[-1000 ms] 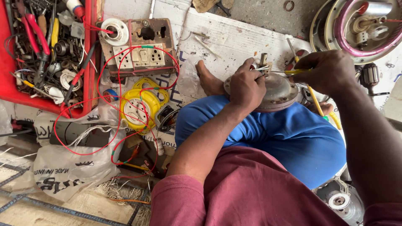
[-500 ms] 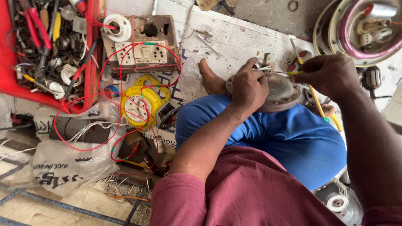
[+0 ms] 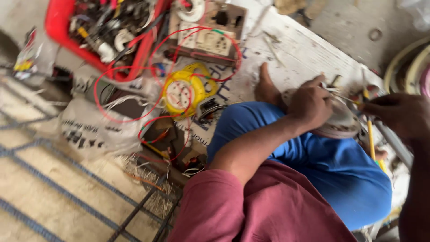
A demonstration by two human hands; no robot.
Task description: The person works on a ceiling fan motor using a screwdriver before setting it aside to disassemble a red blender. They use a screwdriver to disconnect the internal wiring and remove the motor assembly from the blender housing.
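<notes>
Sitting beside a red tray point(image 3: 58, 27) and yellow meter point(image 3: 181, 94), left hand point(image 3: 309, 105) clamps the round grey motor housing point(image 3: 340, 123) while right hand point(image 3: 396, 114) grips a screwdriver point(image 3: 371, 134).

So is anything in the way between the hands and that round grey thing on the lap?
Nothing visible. The left hand already rests on the round grey part, and the right hand brings a thin tool straight to it.

I see a bare grey concrete floor point(image 3: 345, 22) at the far right, and a pale woven mat with dark blue grid lines point(image 3: 49, 197) near left, in daylight.
</notes>
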